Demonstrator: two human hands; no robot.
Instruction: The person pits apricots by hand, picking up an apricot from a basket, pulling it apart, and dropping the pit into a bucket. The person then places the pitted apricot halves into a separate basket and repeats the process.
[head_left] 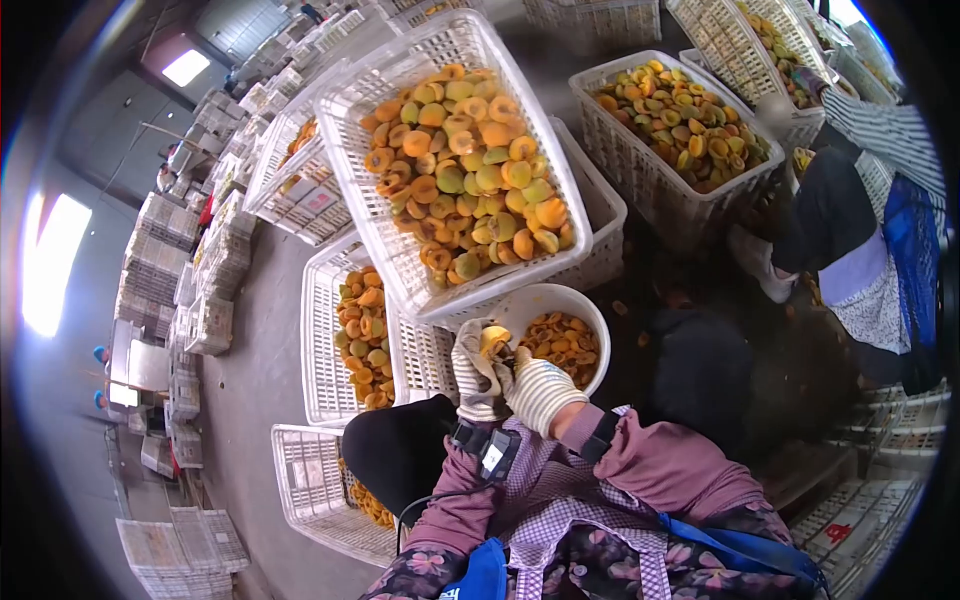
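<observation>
My left hand [477, 372], in a grey-striped glove, is closed round a yellow-orange fruit half [494, 340] that looks like a peach. Against it presses my right hand [541, 390], in a white striped glove, its fingers closed. Something small and dark shows between the hands; what the right fingers hold is hidden. Both hands are over the near-left rim of a round white bucket [597, 335], which contains orange-brown fruit pieces [562, 345]. Just beyond the hands, a white plastic crate [345, 190] full of fruit halves [465, 165] is propped at a tilt on other crates.
Another fruit-filled crate [335, 385] stands left of my knee, and a lower crate [310, 490] holds orange pieces. At the upper right is a further full crate [600, 135]. A co-worker in a striped sleeve [885, 130] sits to the right. Stacked crates [160, 250] line the far left.
</observation>
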